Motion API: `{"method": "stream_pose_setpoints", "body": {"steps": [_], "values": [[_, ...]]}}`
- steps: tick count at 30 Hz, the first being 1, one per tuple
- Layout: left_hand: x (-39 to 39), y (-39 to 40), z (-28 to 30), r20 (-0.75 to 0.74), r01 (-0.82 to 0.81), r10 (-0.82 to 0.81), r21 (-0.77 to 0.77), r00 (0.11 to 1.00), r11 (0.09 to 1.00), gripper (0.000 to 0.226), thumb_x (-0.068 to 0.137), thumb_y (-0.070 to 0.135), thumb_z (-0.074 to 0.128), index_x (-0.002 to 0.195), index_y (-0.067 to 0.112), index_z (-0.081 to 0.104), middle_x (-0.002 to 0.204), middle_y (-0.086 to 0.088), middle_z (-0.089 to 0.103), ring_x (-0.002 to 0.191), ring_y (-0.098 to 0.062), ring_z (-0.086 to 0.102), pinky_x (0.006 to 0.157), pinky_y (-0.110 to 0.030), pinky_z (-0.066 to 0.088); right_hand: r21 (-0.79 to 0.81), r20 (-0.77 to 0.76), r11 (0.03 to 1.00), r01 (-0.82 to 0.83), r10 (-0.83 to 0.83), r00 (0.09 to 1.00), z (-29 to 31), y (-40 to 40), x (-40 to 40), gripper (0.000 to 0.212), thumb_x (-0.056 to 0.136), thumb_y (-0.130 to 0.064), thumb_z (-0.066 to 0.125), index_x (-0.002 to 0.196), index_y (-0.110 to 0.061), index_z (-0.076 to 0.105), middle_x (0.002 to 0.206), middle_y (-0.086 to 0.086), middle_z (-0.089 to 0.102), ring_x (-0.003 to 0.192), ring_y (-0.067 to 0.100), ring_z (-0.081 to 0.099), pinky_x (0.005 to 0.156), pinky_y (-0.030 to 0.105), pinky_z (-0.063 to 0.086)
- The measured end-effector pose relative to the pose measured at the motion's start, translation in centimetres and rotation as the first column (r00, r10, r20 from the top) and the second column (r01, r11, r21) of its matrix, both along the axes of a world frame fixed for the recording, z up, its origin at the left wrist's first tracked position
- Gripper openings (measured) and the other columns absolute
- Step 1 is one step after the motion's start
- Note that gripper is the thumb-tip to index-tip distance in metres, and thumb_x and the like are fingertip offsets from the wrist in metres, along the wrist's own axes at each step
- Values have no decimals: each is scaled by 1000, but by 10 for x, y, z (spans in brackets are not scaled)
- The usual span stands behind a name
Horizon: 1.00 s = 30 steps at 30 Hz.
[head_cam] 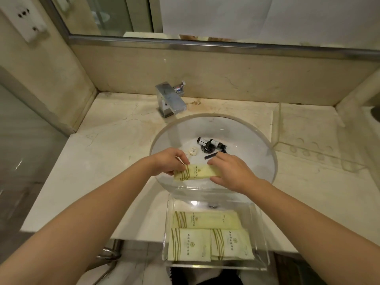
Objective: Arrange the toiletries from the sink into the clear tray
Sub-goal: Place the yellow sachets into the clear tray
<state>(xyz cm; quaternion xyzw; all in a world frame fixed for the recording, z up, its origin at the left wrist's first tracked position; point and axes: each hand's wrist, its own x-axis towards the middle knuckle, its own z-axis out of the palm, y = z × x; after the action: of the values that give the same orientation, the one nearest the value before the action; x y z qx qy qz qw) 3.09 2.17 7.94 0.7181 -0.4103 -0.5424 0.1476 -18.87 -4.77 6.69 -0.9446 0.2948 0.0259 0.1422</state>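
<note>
Pale-green packet held by both hands' fingers above sink.

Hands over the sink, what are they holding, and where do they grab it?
A long pale yellow packet, held level over the sink. The left hand pinches its left end, the right hand its right end.

beige marble counter and backsplash under a steel-framed mirror, wall socket left.
</note>
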Motion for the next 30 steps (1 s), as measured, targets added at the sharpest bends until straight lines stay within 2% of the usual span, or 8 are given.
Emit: {"method": "stream_pose_setpoints", "body": {"steps": [5,11,15,17,19,22,27,30], "values": [[-13,18,10,59,181,-182,23,981,983,14,88,6,61,87,19,64,93,-2,67,79,-13,62,63,-22,48,25,77,1000,5,-7,997,-3,32,-23,44,84,-33,66,122,-14,59,108,3,57,98,23,54,78,35,49],[-28,39,9,166,356,-357,34,919,934,7,86,11,63,88,16,67,84,4,66,75,-11,61,61,-22,47,49,15,999,24,-25,1000,-15,72,-45,49,86,-42,61,128,-19,53,119,-3,56,107,17,53,87,30,45],[-33,48,3,302,384,-367,3,880,923,9,84,14,66,92,13,70,87,5,65,81,-11,59,78,-25,49,1,21,998,66,-66,998,-25,86,-44,47,85,-38,61,127,-21,51,120,-5,58,109,18,54,92,32,44],[-35,52,1,379,411,-378,-8,845,911,8,83,16,66,92,14,67,83,8,59,83,-13,55,74,-23,47,-32,13,996,86,-85,996,-29,92,-42,46,82,-36,64,124,-20,55,116,-4,60,106,19,57,90,32,46],[-35,56,-2,430,423,-378,-8,820,906,7,82,15,66,85,16,60,80,7,54,80,-15,52,64,-22,43,-72,18,993,95,-94,995,-34,96,-40,43,73,-31,74,113,-18,61,103,-1,63,94,21,60,79,32,51],[-34,60,-9,482,417,-369,8,795,909,23,79,13,66,70,22,47,84,1,56,78,-18,51,63,-25,41,-124,58,985,117,-110,992,-35,98,-38,46,59,-26,85,100,-17,65,91,1,62,82,21,59,68,32,52],[-36,65,-18,555,404,-355,37,752,914,35,75,20,69,65,24,35,74,3,48,75,-21,49,61,-31,39,-176,70,973,149,-139,988,-34,98,-38,53,55,-31,86,103,-21,67,102,4,63,92,25,60,75,38,52],[-37,66,-21,573,394,-344,39,744,918,39,73,23,72,65,24,34,71,5,43,74,-21,47,59,-30,38,-198,68,966,166,-156,985,-35,96,-46,46,60,-35,83,100,-21,67,98,2,61,90,23,56,75,36,50]]}}
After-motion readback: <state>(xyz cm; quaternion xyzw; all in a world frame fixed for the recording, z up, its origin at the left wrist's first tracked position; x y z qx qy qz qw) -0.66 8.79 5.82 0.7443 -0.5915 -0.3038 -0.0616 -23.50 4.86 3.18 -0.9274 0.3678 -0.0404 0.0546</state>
